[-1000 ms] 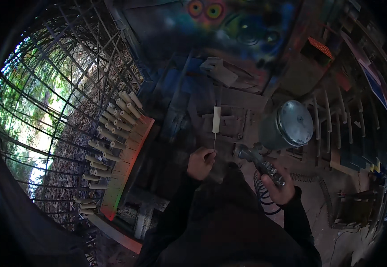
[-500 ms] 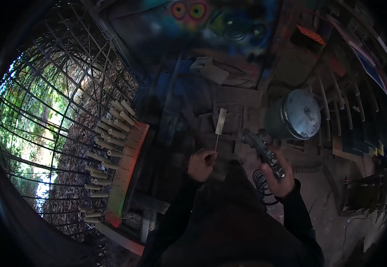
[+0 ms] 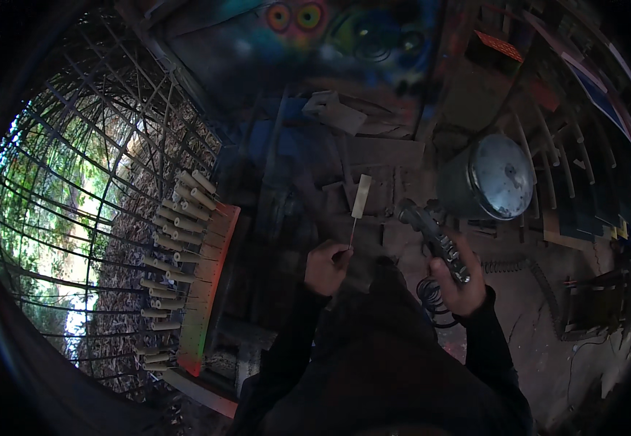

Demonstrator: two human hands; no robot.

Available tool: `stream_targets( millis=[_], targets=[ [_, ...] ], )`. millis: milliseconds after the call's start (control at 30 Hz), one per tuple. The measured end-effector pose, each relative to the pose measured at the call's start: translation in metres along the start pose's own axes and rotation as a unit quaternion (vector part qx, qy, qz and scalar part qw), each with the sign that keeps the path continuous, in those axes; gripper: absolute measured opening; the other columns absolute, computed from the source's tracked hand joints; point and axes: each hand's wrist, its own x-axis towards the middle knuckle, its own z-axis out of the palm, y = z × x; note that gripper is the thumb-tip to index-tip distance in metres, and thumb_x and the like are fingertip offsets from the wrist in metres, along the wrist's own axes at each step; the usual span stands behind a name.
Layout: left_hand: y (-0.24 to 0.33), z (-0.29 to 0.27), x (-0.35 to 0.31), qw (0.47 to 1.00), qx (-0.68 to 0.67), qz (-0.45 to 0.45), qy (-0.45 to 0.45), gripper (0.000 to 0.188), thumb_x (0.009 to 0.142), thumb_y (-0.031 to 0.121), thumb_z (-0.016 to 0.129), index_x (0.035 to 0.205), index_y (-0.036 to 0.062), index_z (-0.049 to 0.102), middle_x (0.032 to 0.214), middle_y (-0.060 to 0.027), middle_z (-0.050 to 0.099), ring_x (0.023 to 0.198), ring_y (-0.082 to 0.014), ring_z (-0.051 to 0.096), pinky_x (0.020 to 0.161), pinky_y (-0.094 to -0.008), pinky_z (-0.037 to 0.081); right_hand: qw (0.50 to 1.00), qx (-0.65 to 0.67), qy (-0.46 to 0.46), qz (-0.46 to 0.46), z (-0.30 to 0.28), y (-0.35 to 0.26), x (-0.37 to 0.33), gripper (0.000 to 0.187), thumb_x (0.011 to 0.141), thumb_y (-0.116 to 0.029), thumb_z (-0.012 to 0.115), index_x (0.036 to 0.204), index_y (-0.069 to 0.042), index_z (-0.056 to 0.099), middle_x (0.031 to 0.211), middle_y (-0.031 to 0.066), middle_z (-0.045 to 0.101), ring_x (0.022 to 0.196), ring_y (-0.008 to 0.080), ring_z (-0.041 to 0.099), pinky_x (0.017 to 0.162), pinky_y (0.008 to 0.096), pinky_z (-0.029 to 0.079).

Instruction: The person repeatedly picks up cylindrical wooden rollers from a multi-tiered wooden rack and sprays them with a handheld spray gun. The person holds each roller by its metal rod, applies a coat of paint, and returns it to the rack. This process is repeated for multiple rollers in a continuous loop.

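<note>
My left hand (image 3: 326,268) is closed, pinching a thin stick or wire that carries a pale, long narrow piece (image 3: 362,197) upright at its top. My right hand (image 3: 464,283) is wrapped round a metal spray gun (image 3: 435,236), whose front end points up and left toward the pale piece without touching it. To the left, a long board (image 3: 212,283) with orange-red and green paint holds several pale cylindrical pieces (image 3: 188,236) on thin sticks, poking out of its side toward the mesh.
A metal drum with a round lid (image 3: 503,176) stands beyond my right hand. Coiled hose (image 3: 435,296) lies below the spray gun, and another coiled line (image 3: 544,291) runs right. Wire mesh (image 3: 76,211) walls the left side. Slatted racks (image 3: 570,167) stand on the right.
The view has shifted slightly. The spray gun has moved a little up and right, its front end still near the pale piece. Both hands keep their hold.
</note>
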Motion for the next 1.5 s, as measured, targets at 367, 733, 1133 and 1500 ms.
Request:
stream_targets(
  millis=[367,733,1133,1500],
  targets=[
    [0.002,-0.007,0.001,1.000,-0.001,0.006,0.027,0.011,0.077,0.008,0.070,0.085,0.0014,0.067,0.077,-0.0142,0.062,0.067,-0.0261,0.063,0.059,-0.0326,0.047,0.997,0.043,-0.071,0.009,0.005,0.008,-0.015,0.037,0.087,-0.014,0.060,0.120,-0.001,0.049,0.084,0.0128,0.061,0.078,0.0217,0.063,0.073,0.0318,0.048],
    [0.000,-0.010,-0.004,0.999,-0.001,0.012,0.043,0.013,0.074,0.008,0.073,0.083,0.0017,0.067,0.076,-0.0126,0.063,0.066,-0.0228,0.063,0.059,-0.0309,0.048,1.000,0.003,-0.008,-0.021,0.005,-0.001,0.000,0.038,0.088,-0.014,0.058,0.122,-0.001,0.048,0.073,0.0082,0.060,0.064,0.0166,0.059,0.063,0.0294,0.047],
    [-0.008,-0.019,-0.016,0.998,0.023,-0.010,0.061,0.012,0.075,0.009,0.072,0.084,0.0031,0.066,0.078,-0.0121,0.064,0.068,-0.0244,0.064,0.059,-0.0319,0.048,0.995,0.062,-0.069,0.028,0.013,-0.003,-0.005,0.031,0.089,-0.012,0.058,0.116,0.000,0.052,0.082,0.0048,0.060,0.072,0.0126,0.057,0.068,0.0253,0.046],
    [-0.024,-0.081,-0.125,0.898,0.099,-0.058,0.425,0.006,0.082,0.005,0.063,0.086,0.0009,0.063,0.084,-0.0139,0.062,0.075,-0.0285,0.064,0.066,-0.0324,0.050,0.989,0.066,0.052,0.120,0.064,0.062,0.014,0.029,0.092,-0.032,0.059,0.083,-0.004,0.060,0.052,-0.0005,0.047,0.035,0.0067,0.039,0.032,0.0234,0.024]
  ],
)
